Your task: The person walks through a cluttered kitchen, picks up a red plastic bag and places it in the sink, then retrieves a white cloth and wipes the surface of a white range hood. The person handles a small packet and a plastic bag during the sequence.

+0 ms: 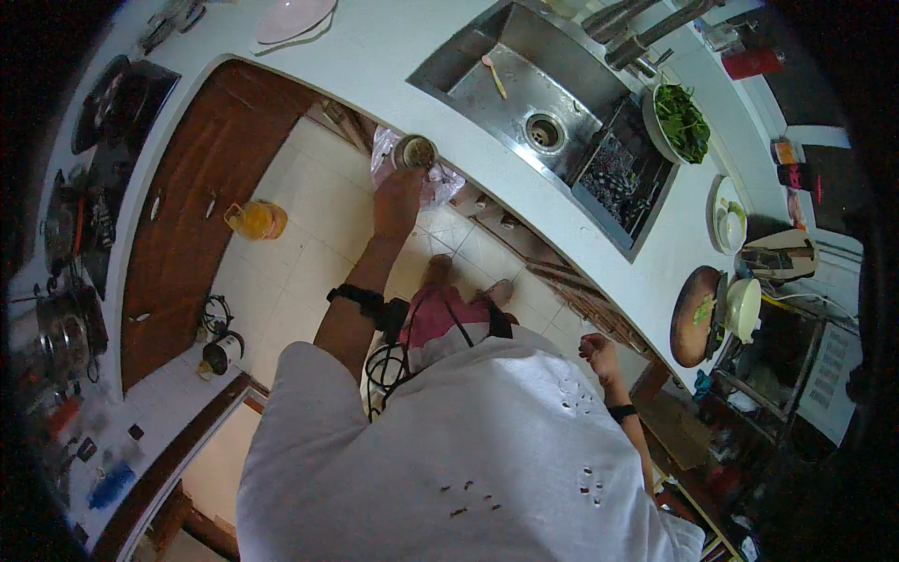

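Observation:
My left hand (402, 188) reaches forward, closed around a small round container (415, 152) with a pale rim and a speckled, brownish inside. The container is over a thin pinkish plastic bag (446, 186) at the front of the counter. Whether the two touch, I cannot tell. Low beside my body on the right is my right hand (598, 353), with loosely bent fingers and nothing visible in it. The white counter (562, 232) is nearest to it.
A steel sink (484, 91) holds a small spoon (494, 76). Beside its basin is a bowl of leafy greens (678, 123). Farther right lies a round chopping board (692, 316) with a knife (718, 316). An oil bottle (256, 220) stands on the floor; a stove (126, 112) is left.

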The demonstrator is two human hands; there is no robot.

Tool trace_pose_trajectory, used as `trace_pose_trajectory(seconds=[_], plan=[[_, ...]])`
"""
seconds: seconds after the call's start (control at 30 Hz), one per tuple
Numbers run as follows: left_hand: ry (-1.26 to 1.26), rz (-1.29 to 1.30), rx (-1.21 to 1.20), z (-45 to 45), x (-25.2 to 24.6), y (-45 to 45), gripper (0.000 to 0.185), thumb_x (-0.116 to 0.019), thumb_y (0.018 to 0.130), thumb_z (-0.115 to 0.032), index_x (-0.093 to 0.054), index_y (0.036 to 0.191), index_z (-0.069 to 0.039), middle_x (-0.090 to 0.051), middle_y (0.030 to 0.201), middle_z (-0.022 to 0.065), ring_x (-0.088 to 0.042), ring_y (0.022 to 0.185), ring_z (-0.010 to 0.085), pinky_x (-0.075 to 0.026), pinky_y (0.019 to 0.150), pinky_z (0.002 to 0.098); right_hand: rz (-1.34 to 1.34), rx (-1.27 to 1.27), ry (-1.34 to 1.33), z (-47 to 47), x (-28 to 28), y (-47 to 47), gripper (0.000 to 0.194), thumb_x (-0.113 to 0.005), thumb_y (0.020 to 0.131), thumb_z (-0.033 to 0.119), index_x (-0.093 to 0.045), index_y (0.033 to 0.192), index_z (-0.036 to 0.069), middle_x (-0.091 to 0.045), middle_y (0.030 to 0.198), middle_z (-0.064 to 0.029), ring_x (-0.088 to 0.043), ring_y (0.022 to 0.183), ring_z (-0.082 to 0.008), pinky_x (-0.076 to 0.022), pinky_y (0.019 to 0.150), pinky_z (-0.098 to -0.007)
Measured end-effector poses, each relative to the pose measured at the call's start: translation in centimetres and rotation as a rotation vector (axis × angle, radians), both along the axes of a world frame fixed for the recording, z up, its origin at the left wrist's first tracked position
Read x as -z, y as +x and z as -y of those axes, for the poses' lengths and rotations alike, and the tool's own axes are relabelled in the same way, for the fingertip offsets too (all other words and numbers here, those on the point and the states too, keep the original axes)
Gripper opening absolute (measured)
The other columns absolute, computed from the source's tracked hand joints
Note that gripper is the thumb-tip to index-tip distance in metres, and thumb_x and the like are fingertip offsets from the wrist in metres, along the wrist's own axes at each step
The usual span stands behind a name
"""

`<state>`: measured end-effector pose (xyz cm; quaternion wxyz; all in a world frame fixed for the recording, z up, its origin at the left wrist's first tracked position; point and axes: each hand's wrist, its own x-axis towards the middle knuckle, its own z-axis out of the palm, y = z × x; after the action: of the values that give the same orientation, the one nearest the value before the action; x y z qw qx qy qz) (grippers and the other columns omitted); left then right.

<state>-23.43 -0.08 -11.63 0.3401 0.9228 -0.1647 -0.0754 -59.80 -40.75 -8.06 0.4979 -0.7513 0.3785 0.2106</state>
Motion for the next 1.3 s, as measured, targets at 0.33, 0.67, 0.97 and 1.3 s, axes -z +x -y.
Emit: trace_pose_trajectory(seconds=[0.33, 0.67, 0.97, 1.3], plan=[[0.102, 0.267, 0.299, -0.4, 1.0, -1.1, 0.017, -0.052, 0.083, -0.011, -0.064, 0.094, -0.005, -0.064, 0.095, 0.0147, -0.061, 0.089, 0.0327, -0.050, 0.080, 0.0426, 0.174, -0.049, -0.037, 0.8, 1.6, -2.8, 0.017, -0.051, 0.080, 0.008, -0.062, 0.082, -0.005, -0.063, 0.074, -0.0122, -0.060, 0.069, -0.0219, -0.0491, 0.064, -0.0356], [-0.068, 0.423, 0.177, 0.1, 0.4, -2.1, 0.014, -0.061, 0.081, -0.007, -0.064, 0.094, -0.004, -0.061, 0.095, 0.0118, -0.061, 0.086, 0.0287, -0.053, 0.071, 0.0376, -0.025, 0.087, 0.113, -0.1, -0.8, -0.1, 0.024, -0.065, 0.083, 0.022, -0.066, 0.093, 0.001, -0.066, 0.084, -0.0075, -0.062, 0.076, -0.0169, -0.0517, 0.067, -0.0371], [-1.854, -0.746, -0.456, -1.6, -0.7, 0.8, 0.017, -0.062, 0.092, -0.018, -0.059, 0.102, -0.004, -0.063, 0.095, 0.0050, -0.060, 0.077, 0.0127, -0.054, 0.066, 0.0253, -0.002, 0.069, 0.109, 1.5, 1.6, -0.8, 0.029, -0.064, 0.088, 0.025, -0.063, 0.103, 0.000, -0.067, 0.083, -0.0088, -0.065, 0.073, -0.0166, -0.0464, 0.063, -0.0287], [-1.806, -0.939, -0.765, -2.2, 4.1, 3.0, 0.015, -0.061, 0.092, -0.015, -0.061, 0.102, -0.005, -0.063, 0.089, 0.0022, -0.056, 0.067, 0.0068, -0.051, 0.058, 0.0189, 0.041, 0.042, 0.044, -0.8, -1.2, 1.4, 0.017, -0.061, 0.087, 0.012, -0.061, 0.092, -0.004, -0.065, 0.079, -0.0100, -0.062, 0.071, -0.0172, -0.0531, 0.065, -0.0324]])
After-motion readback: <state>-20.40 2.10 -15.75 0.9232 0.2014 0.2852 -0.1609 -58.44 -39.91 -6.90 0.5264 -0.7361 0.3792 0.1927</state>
